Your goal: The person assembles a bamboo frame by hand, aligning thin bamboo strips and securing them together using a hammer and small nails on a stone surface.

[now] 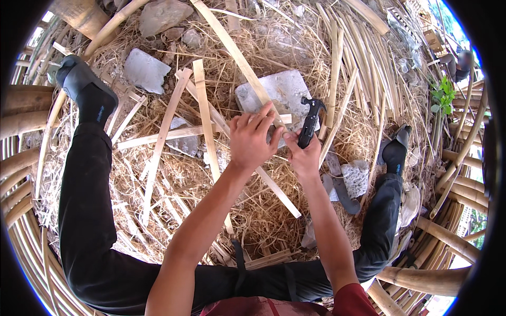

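Observation:
A long pale bamboo strip (232, 47) slants from the far edge down to my hands, its near end over a flat grey stone block (282, 89). My left hand (253, 139) grips the strip close to that end, fingers pressed along it. Beneath my left fingers, a thinner strip (174, 137) runs crosswise over the block. My right hand (304, 154) is closed round the black handle of a small claw hammer (308, 129), its head pointing up and away from me. The right thumb lies against the strip's near end.
Loose bamboo strips (167, 142) and dry shavings (253, 205) litter the ground between my outstretched legs. Rough stones (146, 71) lie around, with a dark curved object (345, 195) at right. Bamboo poles (448, 239) border both sides. A person (457, 64) is at far right.

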{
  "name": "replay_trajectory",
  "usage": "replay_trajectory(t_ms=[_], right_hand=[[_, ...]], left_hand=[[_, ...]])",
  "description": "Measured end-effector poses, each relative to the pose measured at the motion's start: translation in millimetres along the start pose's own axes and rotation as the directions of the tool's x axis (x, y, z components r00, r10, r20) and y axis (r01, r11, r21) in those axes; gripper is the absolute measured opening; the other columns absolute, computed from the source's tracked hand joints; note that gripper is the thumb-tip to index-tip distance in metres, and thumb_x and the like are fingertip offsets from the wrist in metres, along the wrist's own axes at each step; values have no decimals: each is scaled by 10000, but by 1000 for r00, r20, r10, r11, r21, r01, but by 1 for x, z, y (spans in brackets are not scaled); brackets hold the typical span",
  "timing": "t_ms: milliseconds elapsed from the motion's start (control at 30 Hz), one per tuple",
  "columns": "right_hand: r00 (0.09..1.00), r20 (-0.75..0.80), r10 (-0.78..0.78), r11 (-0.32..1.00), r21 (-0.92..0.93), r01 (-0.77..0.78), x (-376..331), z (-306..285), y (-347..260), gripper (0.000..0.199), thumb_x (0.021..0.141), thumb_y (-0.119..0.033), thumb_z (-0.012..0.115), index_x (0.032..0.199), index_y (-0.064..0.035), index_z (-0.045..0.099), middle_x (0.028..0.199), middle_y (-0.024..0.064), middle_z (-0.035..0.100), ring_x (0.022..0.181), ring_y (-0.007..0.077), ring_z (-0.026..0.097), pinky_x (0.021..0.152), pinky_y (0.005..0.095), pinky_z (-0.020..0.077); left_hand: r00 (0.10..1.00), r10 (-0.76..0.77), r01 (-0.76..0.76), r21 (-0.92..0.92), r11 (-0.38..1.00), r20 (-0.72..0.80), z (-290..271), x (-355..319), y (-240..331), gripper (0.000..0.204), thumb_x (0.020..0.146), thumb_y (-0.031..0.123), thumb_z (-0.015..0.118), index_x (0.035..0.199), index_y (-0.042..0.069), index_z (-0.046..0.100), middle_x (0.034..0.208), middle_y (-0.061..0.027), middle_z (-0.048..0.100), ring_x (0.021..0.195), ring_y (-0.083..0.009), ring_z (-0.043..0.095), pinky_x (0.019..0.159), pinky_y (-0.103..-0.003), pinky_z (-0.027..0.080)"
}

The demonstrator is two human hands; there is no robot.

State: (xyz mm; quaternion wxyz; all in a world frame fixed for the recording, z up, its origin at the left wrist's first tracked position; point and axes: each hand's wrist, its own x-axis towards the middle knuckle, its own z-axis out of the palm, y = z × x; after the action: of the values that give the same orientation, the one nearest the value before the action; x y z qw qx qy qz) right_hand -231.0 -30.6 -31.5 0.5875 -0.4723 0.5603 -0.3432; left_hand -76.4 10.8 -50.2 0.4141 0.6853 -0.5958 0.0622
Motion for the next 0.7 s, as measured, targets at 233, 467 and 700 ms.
replay_trajectory(t_ms=[233, 467, 700], right_hand=[[994, -108, 18, 997, 77, -10, -3, -43, -7, 195, 982, -134, 708, 1009, -49, 534, 940, 137, 757, 454, 73, 499, 392, 229, 376], [995, -58, -77, 997, 15, 78, -9, -19, 6, 218, 914, -37, 766, 978, -17, 558, 898, 86, 750, 719, 72, 643, 601, 233, 480], [997, -55, -45, 994, 93, 50, -3, 5, 23, 250, 899, -49, 787, 986, -15, 555, 866, 58, 727, 710, 66, 620, 606, 228, 465]], left_hand=[[999, -6, 6, 5, 1000, 33, 3, 0, 2, 330, 830, 278, 806, 1080, 71, 747, 1327, -11, 706, 935, -219, 658, 906, -387, 456], [1000, 12, -12, 1, 1000, 16, 2, 1, -1, 332, 811, 259, 818, 1073, 69, 745, 1327, -43, 705, 929, -225, 657, 894, -388, 460], [999, 40, -40, 11, 999, 1, 5, 1, 0, 330, 799, 251, 827, 1054, 55, 754, 1300, -41, 721, 909, -218, 654, 894, -384, 458]])
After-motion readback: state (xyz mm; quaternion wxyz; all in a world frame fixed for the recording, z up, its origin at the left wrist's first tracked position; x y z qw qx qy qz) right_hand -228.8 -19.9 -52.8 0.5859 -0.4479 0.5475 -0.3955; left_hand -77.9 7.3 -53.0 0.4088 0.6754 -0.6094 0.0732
